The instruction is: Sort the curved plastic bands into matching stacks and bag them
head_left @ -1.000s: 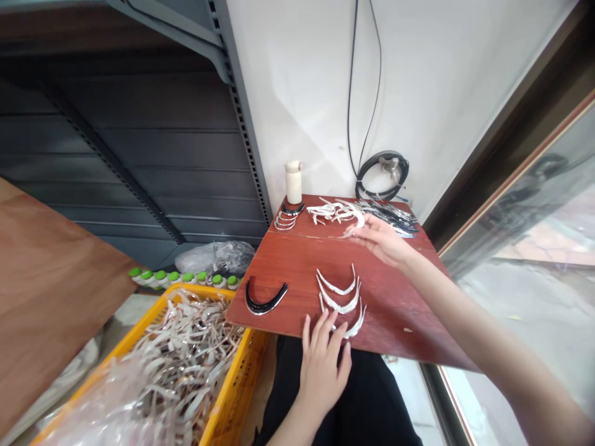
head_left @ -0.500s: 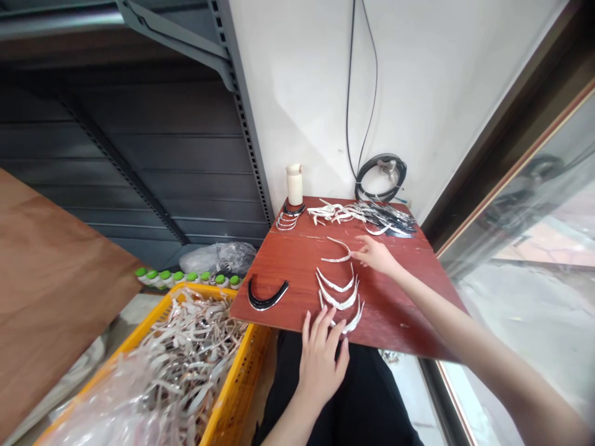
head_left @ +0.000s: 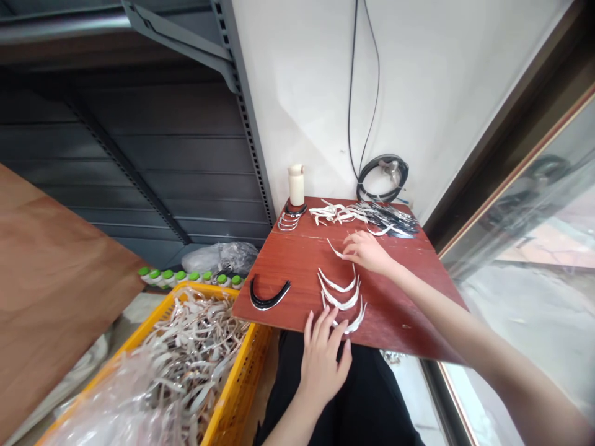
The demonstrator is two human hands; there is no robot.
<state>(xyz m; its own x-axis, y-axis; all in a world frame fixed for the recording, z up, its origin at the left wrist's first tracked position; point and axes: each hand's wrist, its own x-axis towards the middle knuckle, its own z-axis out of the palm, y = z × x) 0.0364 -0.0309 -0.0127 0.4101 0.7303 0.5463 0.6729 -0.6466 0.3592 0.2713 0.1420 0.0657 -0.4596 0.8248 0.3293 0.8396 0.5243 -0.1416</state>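
Observation:
On the red-brown board, a column of curved white strips lies in front of me, each bowed toward me. My left hand rests at the near edge with fingers spread, its fingertips over the nearest strip. Farther up, my right hand has its thumb and fingers pinched on another curved white strip, whose left end sticks out; the rest is hidden by the hand. Nested black curved strips lie near the left edge of the board.
At the back are a heap of white strips, a pile of black strips, a cream bottle and a coiled black cable. A yellow crate full of strips stands left. A glass pane is at the right.
My right hand has closed over the far white strip and turned it, so its open side now faces away from me rather than left. My left hand has stayed put.

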